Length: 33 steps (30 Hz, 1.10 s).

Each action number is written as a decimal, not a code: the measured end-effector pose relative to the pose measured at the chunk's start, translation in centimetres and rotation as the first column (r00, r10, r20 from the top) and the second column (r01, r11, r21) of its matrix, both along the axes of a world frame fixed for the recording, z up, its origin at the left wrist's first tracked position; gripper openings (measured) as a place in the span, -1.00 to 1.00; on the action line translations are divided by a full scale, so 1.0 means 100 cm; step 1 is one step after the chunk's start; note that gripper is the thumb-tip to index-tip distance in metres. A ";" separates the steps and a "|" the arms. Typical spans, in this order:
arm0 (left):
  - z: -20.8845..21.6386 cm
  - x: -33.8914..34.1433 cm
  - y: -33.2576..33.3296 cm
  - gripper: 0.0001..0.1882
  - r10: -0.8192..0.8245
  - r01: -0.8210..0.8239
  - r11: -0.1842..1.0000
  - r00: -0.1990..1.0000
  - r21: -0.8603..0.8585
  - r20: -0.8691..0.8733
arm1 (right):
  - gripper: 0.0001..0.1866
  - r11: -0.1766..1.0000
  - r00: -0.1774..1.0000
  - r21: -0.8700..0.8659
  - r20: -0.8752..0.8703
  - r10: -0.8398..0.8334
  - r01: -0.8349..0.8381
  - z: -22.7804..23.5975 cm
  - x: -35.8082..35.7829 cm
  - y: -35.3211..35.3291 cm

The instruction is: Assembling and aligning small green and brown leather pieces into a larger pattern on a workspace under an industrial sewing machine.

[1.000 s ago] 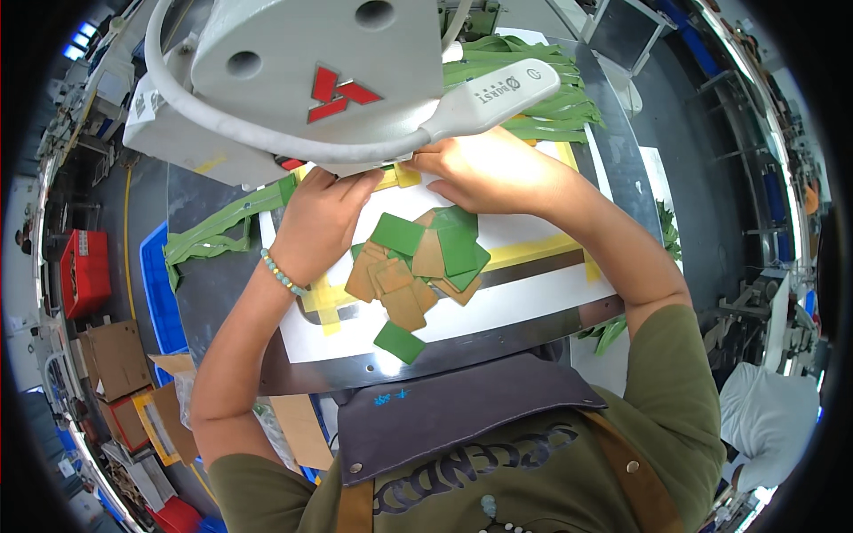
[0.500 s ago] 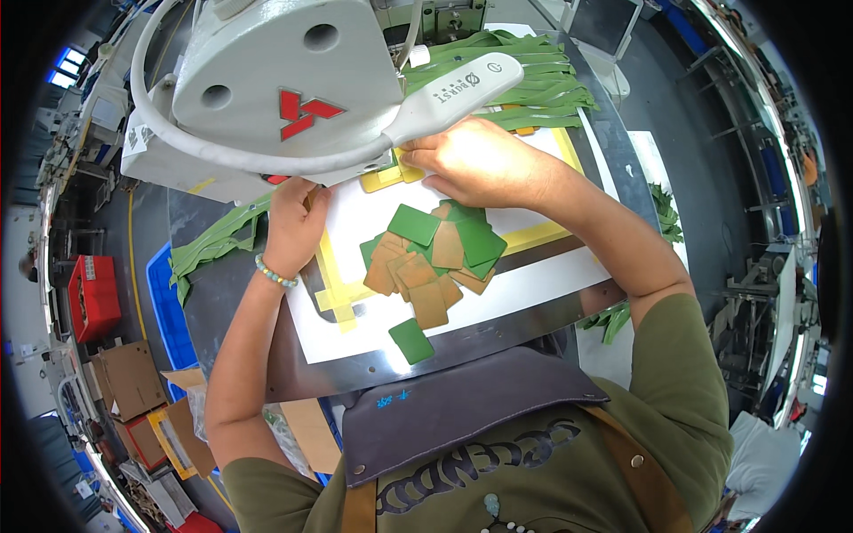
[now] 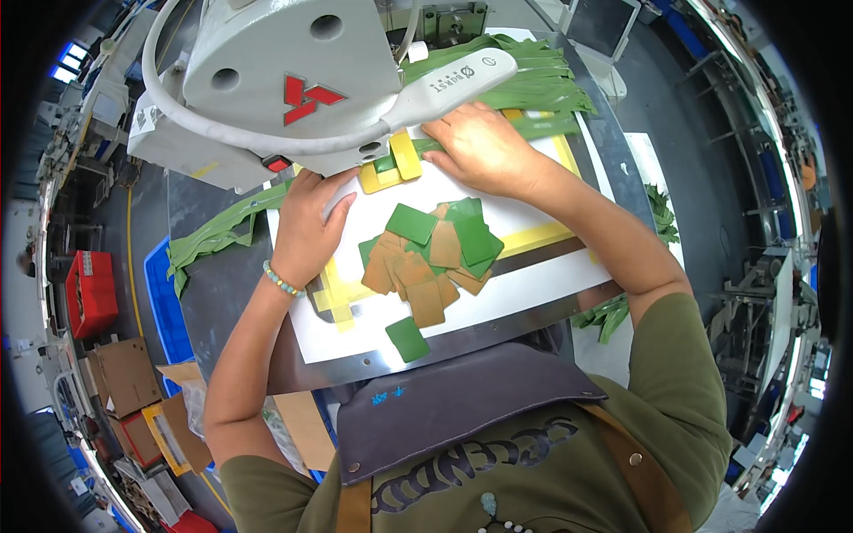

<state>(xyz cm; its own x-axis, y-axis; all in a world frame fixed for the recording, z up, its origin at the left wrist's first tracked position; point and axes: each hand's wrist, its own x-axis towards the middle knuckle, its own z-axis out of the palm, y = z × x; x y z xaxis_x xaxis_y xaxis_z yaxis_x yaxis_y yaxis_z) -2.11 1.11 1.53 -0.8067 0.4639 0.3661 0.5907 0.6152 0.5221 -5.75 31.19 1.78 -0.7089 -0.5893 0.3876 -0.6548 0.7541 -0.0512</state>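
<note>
Green strip point(image 3: 426, 146) under right hand point(image 3: 482, 149)

Right hand point(image 3: 487, 149) off the yellow guide point(image 3: 405, 156), left hand point(image 3: 309, 226) closer to it.
Half a second ago right fingertips covered the guide's edge; now they're just right of it, a green strip point(image 3: 429, 147) newly showing in between. Left thumb and fingers shifted rightward.

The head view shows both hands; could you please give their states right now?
Left hand: partly curled beside the machine head; whether it holds anything cannot be told.
Right hand: curled over the green strip; whether it grips cannot be told.
</note>
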 end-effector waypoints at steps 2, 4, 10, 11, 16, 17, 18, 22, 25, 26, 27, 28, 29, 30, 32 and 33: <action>0.000 0.001 0.000 -0.60 -0.077 0.066 0.993 0.990 -0.099 -0.116 | -0.79 1.000 0.999 0.003 0.040 -0.017 0.017 0.006 0.007 -0.001; 0.002 0.011 0.002 -0.56 -0.090 0.075 0.989 0.988 -0.124 -0.126 | -0.76 0.996 0.897 0.086 0.439 -0.050 0.013 0.032 0.018 -0.003; 0.018 0.029 0.015 -0.49 -0.113 0.094 0.988 0.981 -0.120 -0.156 | -0.73 0.985 0.885 -0.043 0.433 0.170 -0.168 0.085 0.069 -0.006; 0.023 0.033 0.017 -0.49 -0.107 0.090 0.988 0.986 -0.129 -0.131 | -0.73 0.970 0.894 -0.029 0.381 0.234 -0.242 0.089 0.079 -0.010; 0.030 0.042 0.030 -0.48 -0.149 0.148 0.989 0.979 -0.014 -0.137 | -0.77 0.878 0.744 -0.260 0.467 0.479 -0.402 0.100 0.110 -0.032; 0.029 0.043 0.030 -0.49 -0.158 0.168 0.984 0.978 0.060 -0.138 | -0.76 0.846 0.687 -0.331 0.494 0.533 -0.418 0.098 0.111 -0.032; 0.031 0.042 0.028 -0.61 -0.116 0.123 0.986 0.991 0.114 -0.068 | -0.75 0.816 0.716 -0.308 0.394 0.577 -0.488 0.096 0.107 -0.032; 0.029 0.048 0.015 -0.49 -0.063 -0.054 0.907 0.963 0.418 0.261 | -0.72 0.979 0.812 -0.144 0.548 0.200 -0.144 0.090 0.075 -0.028; 0.031 0.047 0.018 -0.50 -0.123 0.035 0.920 0.971 0.390 0.203 | -0.71 0.960 0.819 -0.243 0.518 0.247 -0.135 0.045 0.051 -0.028; 0.032 0.047 0.019 -0.50 -0.121 0.034 0.921 0.972 0.389 0.202 | -0.74 0.929 0.799 -0.305 0.496 0.341 -0.208 0.032 0.044 -0.030; 0.033 0.048 0.019 -0.48 -0.130 0.044 0.926 0.970 0.374 0.207 | -0.74 0.928 0.797 -0.305 0.496 0.345 -0.212 0.033 0.042 -0.031; 0.033 0.048 0.018 -0.47 -0.139 0.055 0.931 0.968 0.360 0.211 | -0.76 0.945 0.802 -0.264 0.514 0.305 -0.191 0.035 0.040 -0.033; 0.031 0.046 0.017 -0.47 -0.136 0.052 0.932 0.968 0.360 0.211 | -0.78 0.960 0.806 -0.222 0.530 0.264 -0.168 0.036 0.039 -0.034; 0.029 0.045 0.016 -0.44 -0.134 0.069 0.941 0.975 0.332 0.179 | -0.78 0.960 0.805 -0.222 0.530 0.266 -0.171 0.036 0.035 -0.033; 0.024 0.044 0.016 -0.41 -0.133 0.084 0.949 0.980 0.304 0.145 | -0.81 0.983 0.895 -0.123 0.408 0.178 -0.139 0.035 0.024 -0.029; 0.022 0.043 0.017 -0.39 -0.127 0.040 0.926 0.970 0.376 0.209 | -0.81 0.983 0.896 -0.122 0.408 0.175 -0.137 0.033 0.021 -0.030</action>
